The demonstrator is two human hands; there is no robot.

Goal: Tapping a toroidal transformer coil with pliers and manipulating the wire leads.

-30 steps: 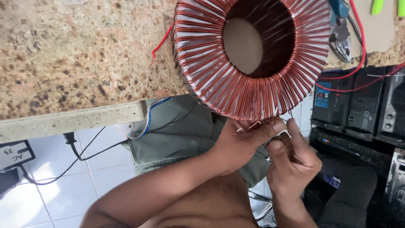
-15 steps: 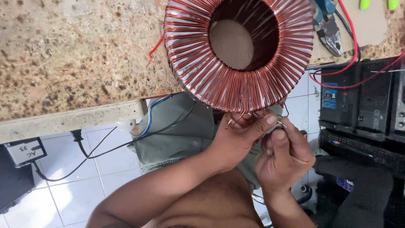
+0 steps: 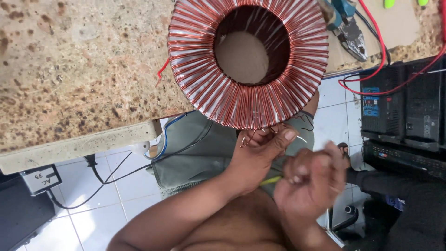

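While my left hand (image 3: 260, 153) reaches up under the toroidal coil (image 3: 248, 62), its grip pinches loose copper wire ends (image 3: 260, 135) at the coil's near rim. My right hand (image 3: 311, 183), just below, is clenched, blurred. The coil lies flat on the speckled stone tabletop (image 3: 79, 69), hole upward, glossy copper ribs radiating.

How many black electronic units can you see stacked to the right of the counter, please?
3 visible: one black unit with a blue panel, a second beside it at the right edge, and a flatter third beneath both. More may lie outside the frame.
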